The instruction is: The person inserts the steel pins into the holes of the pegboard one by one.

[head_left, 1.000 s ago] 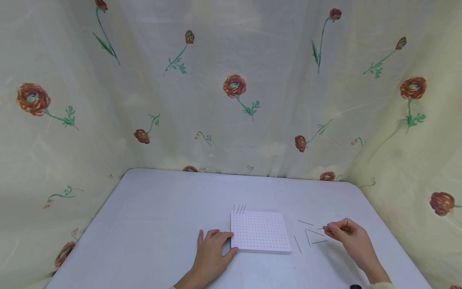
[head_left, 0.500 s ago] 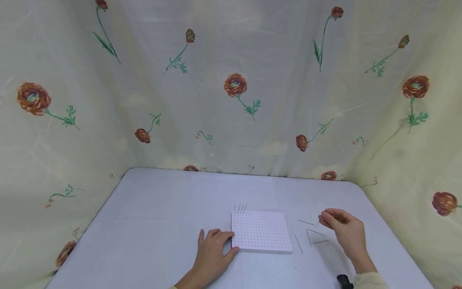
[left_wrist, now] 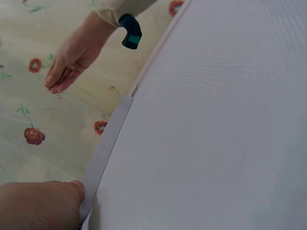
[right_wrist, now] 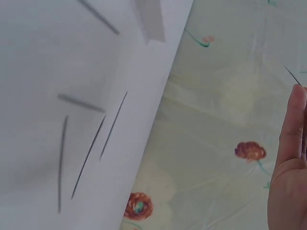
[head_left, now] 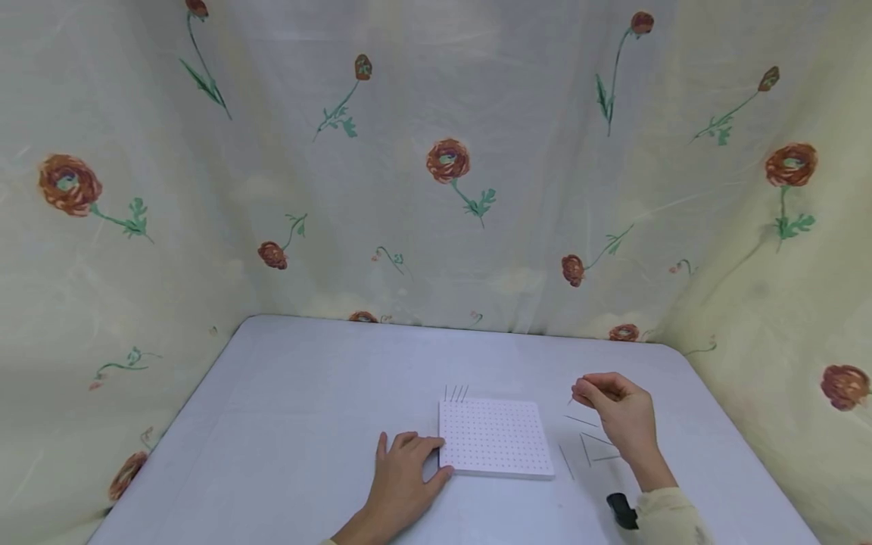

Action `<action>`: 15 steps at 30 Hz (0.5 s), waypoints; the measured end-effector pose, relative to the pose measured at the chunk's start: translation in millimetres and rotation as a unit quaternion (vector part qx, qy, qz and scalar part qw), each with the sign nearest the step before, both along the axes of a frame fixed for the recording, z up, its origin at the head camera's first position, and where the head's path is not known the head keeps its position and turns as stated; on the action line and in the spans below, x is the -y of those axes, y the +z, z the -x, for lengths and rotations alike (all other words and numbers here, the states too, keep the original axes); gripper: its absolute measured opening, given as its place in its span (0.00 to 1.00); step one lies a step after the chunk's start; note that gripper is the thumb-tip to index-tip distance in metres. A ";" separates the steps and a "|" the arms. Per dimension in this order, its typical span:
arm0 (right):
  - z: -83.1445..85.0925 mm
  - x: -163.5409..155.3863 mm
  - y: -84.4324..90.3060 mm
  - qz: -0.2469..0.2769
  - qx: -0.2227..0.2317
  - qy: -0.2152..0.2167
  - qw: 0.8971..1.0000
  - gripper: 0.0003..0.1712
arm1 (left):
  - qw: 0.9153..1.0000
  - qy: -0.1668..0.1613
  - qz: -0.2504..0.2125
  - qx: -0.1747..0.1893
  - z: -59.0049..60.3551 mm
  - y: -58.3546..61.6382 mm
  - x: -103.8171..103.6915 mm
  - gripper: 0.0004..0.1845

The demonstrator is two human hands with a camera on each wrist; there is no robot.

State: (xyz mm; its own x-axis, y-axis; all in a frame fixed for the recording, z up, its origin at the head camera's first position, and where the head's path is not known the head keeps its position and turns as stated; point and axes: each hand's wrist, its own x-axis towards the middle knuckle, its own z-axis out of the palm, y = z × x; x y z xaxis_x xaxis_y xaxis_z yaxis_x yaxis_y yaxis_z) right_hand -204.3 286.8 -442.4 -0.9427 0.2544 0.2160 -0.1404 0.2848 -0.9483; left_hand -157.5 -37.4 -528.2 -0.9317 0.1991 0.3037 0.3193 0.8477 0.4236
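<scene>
A white pegboard (head_left: 493, 439) with a grid of small holes lies on the table. Several thin dark pins (head_left: 456, 394) stand in a row at its far left corner. My left hand (head_left: 402, 478) rests at the board's near left corner, index finger against the left side and thumb at the front edge; in the left wrist view the thumb (left_wrist: 57, 201) touches the board's side (left_wrist: 108, 153). Raised above the table, right of the board, my right hand (head_left: 621, 412) pinches a thin pin (right_wrist: 291, 74) between thumb and fingertips. Its tip sticks out past the fingers.
Several loose pins (right_wrist: 88, 157) lie on the white table (head_left: 327, 393) to the right of the board. A dark strap mount (head_left: 622, 511) sits at my right wrist. Floral cloth (head_left: 381, 189) hangs behind and along both sides of the table.
My right hand has lifted a pin off the table and carried it left and away from me, toward the board's far right side. My left hand has stayed at the board's corner.
</scene>
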 end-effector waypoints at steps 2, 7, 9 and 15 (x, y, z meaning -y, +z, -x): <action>2.1 5.7 1.6 -0.011 0.000 0.006 1.000 0.20 | 1.000 -0.001 -0.003 -0.001 -0.5 -0.5 -0.1 0.23; 8.6 18.1 3.3 -0.013 0.004 0.018 1.000 0.18 | 1.000 -0.005 -0.004 -0.004 -1.4 -1.8 0.0 0.23; 11.5 24.0 4.1 -0.013 0.006 0.025 1.000 0.18 | 1.000 -0.005 -0.002 -0.004 -1.1 -2.0 0.5 0.23; 21.0 48.3 8.1 -0.028 -0.010 0.058 0.998 0.15 | 1.000 -0.003 -0.001 -0.006 0.5 -1.4 2.2 0.23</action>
